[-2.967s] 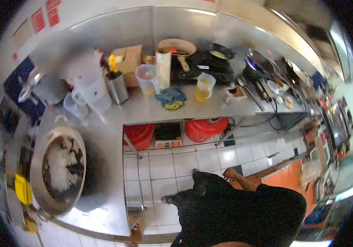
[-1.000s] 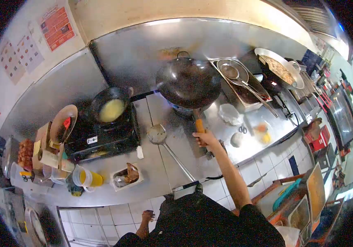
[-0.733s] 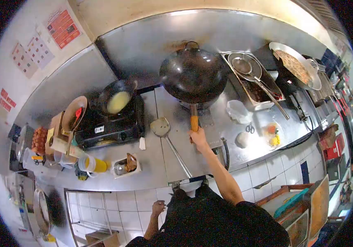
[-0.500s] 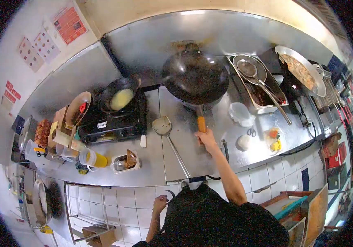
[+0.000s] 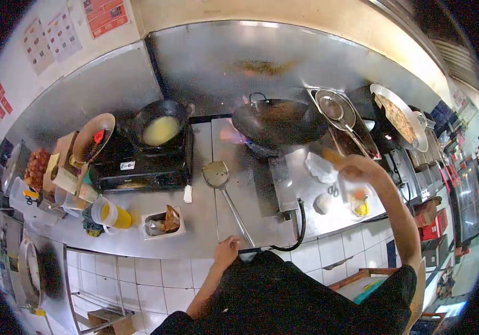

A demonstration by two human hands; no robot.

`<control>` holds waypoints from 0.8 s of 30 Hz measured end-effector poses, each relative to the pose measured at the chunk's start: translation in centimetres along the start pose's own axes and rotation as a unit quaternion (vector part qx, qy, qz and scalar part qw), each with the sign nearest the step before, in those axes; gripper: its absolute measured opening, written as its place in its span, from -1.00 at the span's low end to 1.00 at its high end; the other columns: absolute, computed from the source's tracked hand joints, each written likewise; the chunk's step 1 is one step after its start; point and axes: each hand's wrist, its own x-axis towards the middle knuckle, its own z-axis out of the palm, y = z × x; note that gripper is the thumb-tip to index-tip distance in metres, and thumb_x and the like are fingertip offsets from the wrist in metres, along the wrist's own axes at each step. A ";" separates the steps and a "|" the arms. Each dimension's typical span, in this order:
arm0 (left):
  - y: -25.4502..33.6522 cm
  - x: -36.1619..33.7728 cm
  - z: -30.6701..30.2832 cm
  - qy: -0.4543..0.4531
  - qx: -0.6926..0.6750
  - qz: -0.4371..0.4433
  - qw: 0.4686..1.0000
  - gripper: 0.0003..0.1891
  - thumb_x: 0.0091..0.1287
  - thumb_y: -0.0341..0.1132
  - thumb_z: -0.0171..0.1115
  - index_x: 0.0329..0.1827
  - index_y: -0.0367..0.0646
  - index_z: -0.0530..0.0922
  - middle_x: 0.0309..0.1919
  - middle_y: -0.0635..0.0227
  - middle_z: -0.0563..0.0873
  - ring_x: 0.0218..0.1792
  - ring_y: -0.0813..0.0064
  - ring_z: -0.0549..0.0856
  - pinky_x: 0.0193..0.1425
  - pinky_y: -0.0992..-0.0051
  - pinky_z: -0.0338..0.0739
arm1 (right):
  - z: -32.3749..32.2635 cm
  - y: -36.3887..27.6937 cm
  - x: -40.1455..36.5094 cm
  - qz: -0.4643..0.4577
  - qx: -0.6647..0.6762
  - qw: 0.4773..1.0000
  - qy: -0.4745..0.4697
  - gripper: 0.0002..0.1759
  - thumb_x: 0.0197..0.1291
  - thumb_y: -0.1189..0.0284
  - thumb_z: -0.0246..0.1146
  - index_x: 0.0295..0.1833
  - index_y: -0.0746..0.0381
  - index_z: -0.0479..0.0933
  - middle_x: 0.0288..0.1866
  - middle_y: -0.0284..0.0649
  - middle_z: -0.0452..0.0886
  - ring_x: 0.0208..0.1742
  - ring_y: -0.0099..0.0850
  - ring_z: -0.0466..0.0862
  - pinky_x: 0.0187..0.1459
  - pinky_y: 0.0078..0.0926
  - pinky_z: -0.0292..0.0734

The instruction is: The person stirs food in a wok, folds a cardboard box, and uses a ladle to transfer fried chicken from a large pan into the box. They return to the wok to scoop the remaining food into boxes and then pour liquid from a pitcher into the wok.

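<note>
The large dark wok [image 5: 275,124] sits tilted over the lit gas burner [image 5: 261,152], where flame shows at its left side. My right hand [image 5: 357,168] is closed round the wok's wooden handle [image 5: 331,157], slightly smeared by motion. Close to the counter's front edge, my left hand [image 5: 227,249] has its fingers curled together; what they hold, if anything, is hidden. Just right of it ends the long handle of a wok ladle [image 5: 217,174], which lies on the steel counter [image 5: 195,234].
Left: a black portable stove [image 5: 144,174] bears a small wok [image 5: 161,125] with pale yellow contents. A jug of yellow liquid [image 5: 118,215] and a small tray [image 5: 163,223] stand in front. Right: strainers [image 5: 335,106], a plastic bag [image 5: 322,167], scissors [image 5: 333,191] and a large pan [image 5: 398,114].
My right hand has swung the wok's handle round to the right, and the wok now tilts, uncovering the burner box and flame. My left hand has risen to the counter edge.
</note>
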 end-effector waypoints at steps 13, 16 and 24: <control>3.7 5.7 4.7 0.152 0.106 -0.166 0.969 -0.61 0.19 -0.18 0.26 -0.11 -0.34 0.45 -0.35 0.02 0.67 -0.18 -0.03 0.67 -0.08 0.14 0.57 | 5.4 11.9 9.4 -0.184 -0.060 0.979 0.065 -0.82 0.16 0.37 0.28 -0.32 0.25 0.48 -0.64 -0.38 0.43 -0.73 -0.58 0.40 -0.73 -0.57 0.25; 5.2 6.6 4.9 0.133 0.141 -0.190 0.962 -0.56 0.15 -0.17 0.25 -0.06 -0.36 0.42 -0.22 -0.06 0.65 -0.14 -0.04 0.67 -0.04 0.12 0.56 | 10.1 14.3 13.4 -0.213 0.046 0.974 0.061 -0.80 0.19 0.37 0.28 -0.38 0.22 0.43 -0.64 -0.36 0.44 -0.70 -0.56 0.43 -0.69 -0.56 0.28; -4.1 7.2 9.9 0.264 0.066 -0.253 0.928 -0.54 0.16 -0.14 0.22 -0.05 -0.39 0.45 -0.33 -0.12 0.67 -0.22 -0.10 0.68 -0.08 0.17 0.58 | 16.0 10.0 8.9 -0.153 0.257 0.946 -0.123 -0.76 0.16 0.32 0.32 -0.25 0.19 0.41 -0.48 -0.31 0.52 -0.59 -0.52 0.52 -0.63 -0.52 0.38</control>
